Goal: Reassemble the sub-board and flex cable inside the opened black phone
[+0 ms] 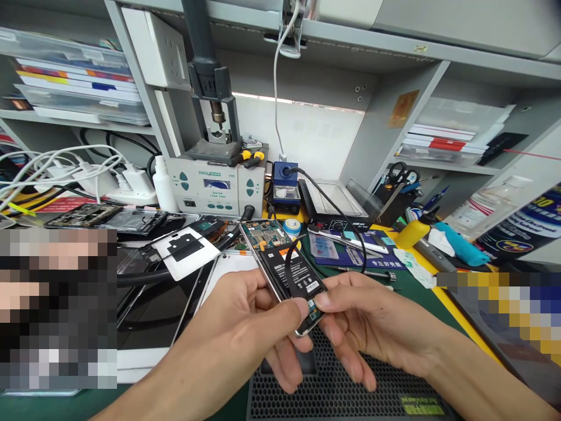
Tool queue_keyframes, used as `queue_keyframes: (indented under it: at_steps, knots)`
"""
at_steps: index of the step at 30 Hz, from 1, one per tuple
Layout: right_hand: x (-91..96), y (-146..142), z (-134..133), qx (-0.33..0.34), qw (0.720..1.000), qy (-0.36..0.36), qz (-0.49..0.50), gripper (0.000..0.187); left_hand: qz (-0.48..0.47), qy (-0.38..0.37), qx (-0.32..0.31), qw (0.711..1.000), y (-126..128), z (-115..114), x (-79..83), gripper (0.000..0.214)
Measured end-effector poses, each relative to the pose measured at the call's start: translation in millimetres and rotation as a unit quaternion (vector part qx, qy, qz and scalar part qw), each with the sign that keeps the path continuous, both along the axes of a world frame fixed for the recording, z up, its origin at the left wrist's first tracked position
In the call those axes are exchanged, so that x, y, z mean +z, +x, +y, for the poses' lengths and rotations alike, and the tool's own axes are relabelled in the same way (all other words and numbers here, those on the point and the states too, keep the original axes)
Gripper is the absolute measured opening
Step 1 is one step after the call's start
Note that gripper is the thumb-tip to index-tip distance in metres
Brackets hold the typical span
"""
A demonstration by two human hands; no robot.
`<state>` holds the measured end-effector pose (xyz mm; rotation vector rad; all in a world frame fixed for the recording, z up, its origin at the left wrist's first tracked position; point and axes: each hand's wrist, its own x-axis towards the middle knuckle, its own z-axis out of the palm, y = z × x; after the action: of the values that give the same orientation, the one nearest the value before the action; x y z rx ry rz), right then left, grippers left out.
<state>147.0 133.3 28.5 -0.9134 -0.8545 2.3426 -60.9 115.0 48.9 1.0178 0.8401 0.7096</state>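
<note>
An opened smartphone (291,272) is held up between my two hands, tilted, with its circuit board at the far end and a black battery in the middle. My left hand (249,324) grips its left edge, the thumb resting on the near end beside the small lower board. With thumb and fingers my right hand (363,316) pinches the lower right corner, the thumb tip pressing close to a small connector (311,304). Under the hands lies a black perforated mat (350,380). What the fingertips cover at the phone's near end is hidden.
A hot-air station (217,187) stands at the back, a soldering iron holder (284,184) beside it. Phone parts and a white card (186,251) crowd the left. A white-handled tool (350,241) and a screwdriver (372,273) lie right, near a yellow bottle (412,233). Two areas are pixelated.
</note>
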Motion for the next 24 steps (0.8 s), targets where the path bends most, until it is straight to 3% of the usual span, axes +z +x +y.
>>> queue_keyframes:
  at_steps: [12, 24]
  knots:
    - [3.1, -1.0, -1.1, 0.009, 1.0, 0.016, -0.013, 0.031, 0.006, 0.007, -0.003, 1.0, -0.4, -0.6, -2.6, 0.019]
    - [1.9, 0.7, -3.4, -0.004, 1.0, 0.03, -0.001, 0.027, 0.019, 0.022, -0.014, 0.999, -1.0, 0.0, -2.6, 0.019]
